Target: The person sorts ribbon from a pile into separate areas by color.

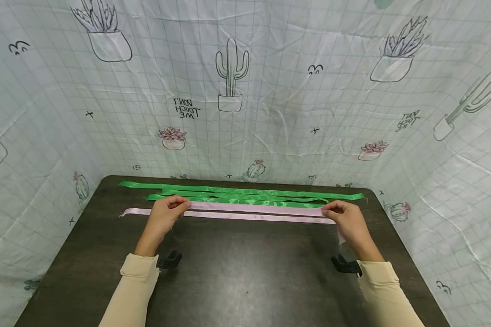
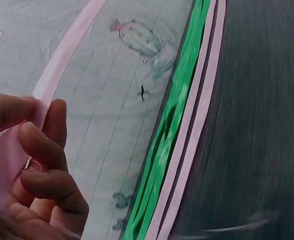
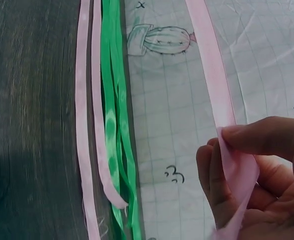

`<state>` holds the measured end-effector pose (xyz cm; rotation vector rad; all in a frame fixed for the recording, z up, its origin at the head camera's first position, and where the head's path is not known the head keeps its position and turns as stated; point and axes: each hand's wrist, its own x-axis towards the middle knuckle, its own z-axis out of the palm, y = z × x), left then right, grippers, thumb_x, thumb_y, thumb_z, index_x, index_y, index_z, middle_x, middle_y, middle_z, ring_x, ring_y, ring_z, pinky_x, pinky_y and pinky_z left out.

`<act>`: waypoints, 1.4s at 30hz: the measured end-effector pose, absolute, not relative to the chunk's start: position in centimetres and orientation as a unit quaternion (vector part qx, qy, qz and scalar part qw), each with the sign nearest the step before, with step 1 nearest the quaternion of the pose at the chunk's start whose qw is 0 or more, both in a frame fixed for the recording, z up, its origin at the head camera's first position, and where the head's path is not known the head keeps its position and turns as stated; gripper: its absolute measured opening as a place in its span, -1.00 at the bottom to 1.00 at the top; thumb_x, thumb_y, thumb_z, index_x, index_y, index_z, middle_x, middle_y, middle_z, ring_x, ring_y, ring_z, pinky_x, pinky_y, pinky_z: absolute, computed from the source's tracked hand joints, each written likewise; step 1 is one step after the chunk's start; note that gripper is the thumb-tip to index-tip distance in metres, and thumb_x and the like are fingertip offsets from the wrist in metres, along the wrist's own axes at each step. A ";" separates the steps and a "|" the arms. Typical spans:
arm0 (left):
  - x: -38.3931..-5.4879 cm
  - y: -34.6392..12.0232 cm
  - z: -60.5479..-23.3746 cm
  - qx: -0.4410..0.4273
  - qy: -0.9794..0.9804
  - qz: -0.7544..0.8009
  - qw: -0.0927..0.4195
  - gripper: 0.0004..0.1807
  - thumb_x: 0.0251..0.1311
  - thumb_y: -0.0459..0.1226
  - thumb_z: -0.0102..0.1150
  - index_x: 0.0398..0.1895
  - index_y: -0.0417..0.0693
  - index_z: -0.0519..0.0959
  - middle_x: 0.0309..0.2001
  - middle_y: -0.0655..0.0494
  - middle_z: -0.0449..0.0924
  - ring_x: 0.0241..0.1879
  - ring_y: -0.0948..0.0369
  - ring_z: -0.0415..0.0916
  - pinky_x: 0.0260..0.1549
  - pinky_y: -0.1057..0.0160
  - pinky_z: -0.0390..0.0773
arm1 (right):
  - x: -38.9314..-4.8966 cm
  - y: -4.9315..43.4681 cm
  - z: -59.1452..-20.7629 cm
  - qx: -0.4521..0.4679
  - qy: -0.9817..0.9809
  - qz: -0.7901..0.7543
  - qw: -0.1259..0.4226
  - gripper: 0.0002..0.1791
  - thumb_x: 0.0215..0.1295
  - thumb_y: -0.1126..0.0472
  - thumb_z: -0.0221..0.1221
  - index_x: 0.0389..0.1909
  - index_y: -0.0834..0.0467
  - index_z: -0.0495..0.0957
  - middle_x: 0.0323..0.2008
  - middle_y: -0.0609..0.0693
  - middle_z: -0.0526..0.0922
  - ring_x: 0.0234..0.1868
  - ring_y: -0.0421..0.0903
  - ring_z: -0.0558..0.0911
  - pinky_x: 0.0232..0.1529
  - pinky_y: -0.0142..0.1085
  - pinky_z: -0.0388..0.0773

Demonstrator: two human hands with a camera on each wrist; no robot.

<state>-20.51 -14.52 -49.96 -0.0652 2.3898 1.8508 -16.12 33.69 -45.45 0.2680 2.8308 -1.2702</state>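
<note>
A pink satin ribbon point(image 1: 253, 208) stretches between the two hands, raised above the table. My left hand point(image 1: 165, 215) pinches it near one end between thumb and fingers, as the left wrist view shows with the ribbon point(image 2: 67, 45) running away upward. My right hand point(image 1: 349, 222) pinches the other end, and a short tail hangs below that hand. Two more pink ribbons point(image 3: 82, 100) lie side by side on the table in the wrist views; in the head view the raised ribbon seems to cover one. Beyond them lie several green ribbons point(image 1: 245, 192), roughly parallel.
The dark wooden table point(image 1: 245, 272) extends toward the person. A white cloth point(image 1: 286, 100) with cactus drawings and grid lines hangs behind it and at both sides. Black wrist devices point(image 1: 169, 260) sit at the cuffs of the cream sleeves point(image 1: 135, 290).
</note>
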 end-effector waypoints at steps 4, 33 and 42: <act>-20.2 -16.0 -50.1 -0.034 0.792 0.606 0.060 -0.69 0.44 -0.17 0.30 0.03 -0.24 0.71 -0.36 0.21 0.68 -0.28 0.14 0.58 -0.18 0.20 0.66 | -16.2 34.5 -45.7 0.090 0.909 -0.407 0.024 -0.74 0.50 0.16 0.27 0.00 0.28 0.69 0.01 0.16 0.72 0.00 0.00 0.60 -0.02 -0.17 0.56; -19.6 -19.9 -53.7 -0.106 0.817 0.561 0.081 -0.70 0.43 -0.21 0.28 -0.06 -0.33 0.69 -0.53 0.29 0.54 -0.45 0.34 0.44 -0.42 0.37 0.50 | -16.8 37.6 -50.5 0.115 0.891 -0.432 0.079 -0.75 0.51 0.24 0.20 -0.03 0.36 0.67 -0.18 -0.07 0.73 -0.11 -0.15 0.58 0.08 -0.04 0.55; -19.8 -19.9 -54.5 -0.119 0.842 0.521 0.075 -0.69 0.43 -0.21 0.27 -0.02 -0.32 0.70 -0.42 0.12 0.61 -0.40 0.23 0.44 -0.45 0.30 0.44 | -17.3 37.4 -52.1 0.130 0.891 -0.430 0.065 -0.81 0.44 0.31 0.22 -0.12 0.36 0.70 -0.30 -0.16 0.71 -0.16 -0.09 0.58 -0.06 -0.19 0.53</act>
